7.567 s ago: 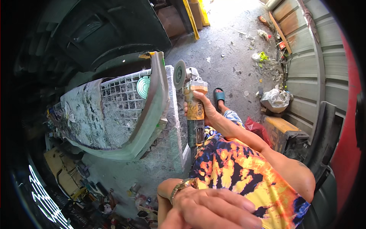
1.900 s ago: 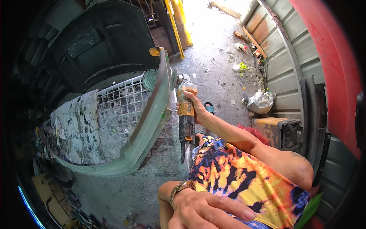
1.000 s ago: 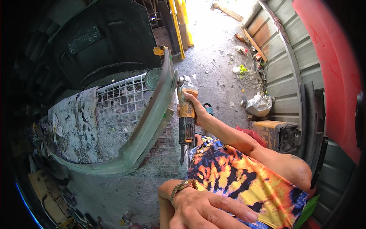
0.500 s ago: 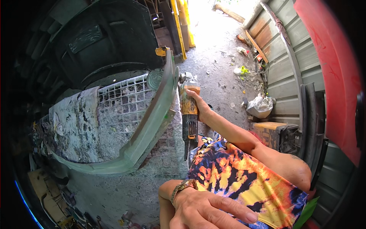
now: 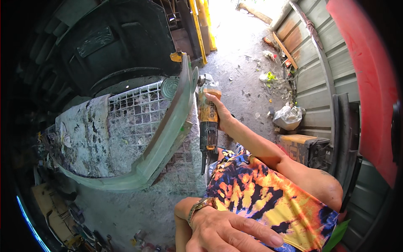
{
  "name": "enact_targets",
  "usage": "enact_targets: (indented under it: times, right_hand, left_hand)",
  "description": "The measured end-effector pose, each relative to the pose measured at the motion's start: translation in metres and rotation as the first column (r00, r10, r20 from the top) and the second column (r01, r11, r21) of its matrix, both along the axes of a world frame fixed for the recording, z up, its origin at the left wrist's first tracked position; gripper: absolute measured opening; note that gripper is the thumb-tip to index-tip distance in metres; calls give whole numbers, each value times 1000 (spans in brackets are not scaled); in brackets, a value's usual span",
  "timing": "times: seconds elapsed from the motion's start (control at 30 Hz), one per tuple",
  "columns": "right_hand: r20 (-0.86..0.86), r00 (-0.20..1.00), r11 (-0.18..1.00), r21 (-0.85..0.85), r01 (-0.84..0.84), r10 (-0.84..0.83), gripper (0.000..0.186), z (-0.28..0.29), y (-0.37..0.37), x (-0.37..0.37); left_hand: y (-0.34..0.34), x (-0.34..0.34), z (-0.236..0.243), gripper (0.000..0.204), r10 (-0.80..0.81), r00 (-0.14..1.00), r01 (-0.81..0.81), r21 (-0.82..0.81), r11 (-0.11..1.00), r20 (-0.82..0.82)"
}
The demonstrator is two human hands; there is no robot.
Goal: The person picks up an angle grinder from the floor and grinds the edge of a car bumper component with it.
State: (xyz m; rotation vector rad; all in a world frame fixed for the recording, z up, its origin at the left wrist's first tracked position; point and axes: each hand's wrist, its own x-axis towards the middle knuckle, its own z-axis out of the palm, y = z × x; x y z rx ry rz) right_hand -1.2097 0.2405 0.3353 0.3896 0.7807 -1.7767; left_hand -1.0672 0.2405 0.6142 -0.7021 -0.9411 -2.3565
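Note:
My right hand [image 5: 221, 114] is shut around the body of an orange and black angle grinder [image 5: 208, 128]. Its disc [image 5: 194, 80] sits against the upper end of a long pale green car bumper [image 5: 166, 140], which lies curved across a white wire mesh [image 5: 134, 107]. My left hand [image 5: 228, 231], with a metal band on its wrist, lies flat with fingers apart on bright patterned cloth [image 5: 268, 197] at the bottom of the view. It holds nothing.
A dark car body panel [image 5: 113, 46] stands behind the mesh. On the right are a corrugated metal wall [image 5: 323, 71], a white plastic bag [image 5: 287, 117] and an orange box [image 5: 302, 145]. Litter lies on the concrete floor [image 5: 243, 54]. Tools lie at the lower left.
The grinder in my right hand has stayed at the bumper's upper end, shifting slightly along it. My left hand has stayed on the cloth.

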Motion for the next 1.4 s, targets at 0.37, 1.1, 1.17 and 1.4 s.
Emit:
enact_targets:
  times: [0.37, 1.1, 1.17, 1.4]
  right_hand:
    - [-4, 988, 983, -96, 156, -157, 53, -16, 29, -22]
    - [71, 940, 943, 12, 333, -333, 52, -40, 48, -16]
    - [66, 948, 950, 15, 312, -312, 54, -38, 43, -15]
    - [113, 967, 970, -56, 236, -229, 52, -37, 30, 0]
  left_hand:
    - [-81, 13, -99, 7, 930, 364, -407, -889, 210, 53]
    - [-193, 51, -235, 92, 901, 144, 467, -774, -427, -409]
    - [-198, 52, -231, 93, 912, 181, 471, -781, -410, -369]
    - [-196, 40, -239, 95, 881, 165, 509, -727, -461, -443]
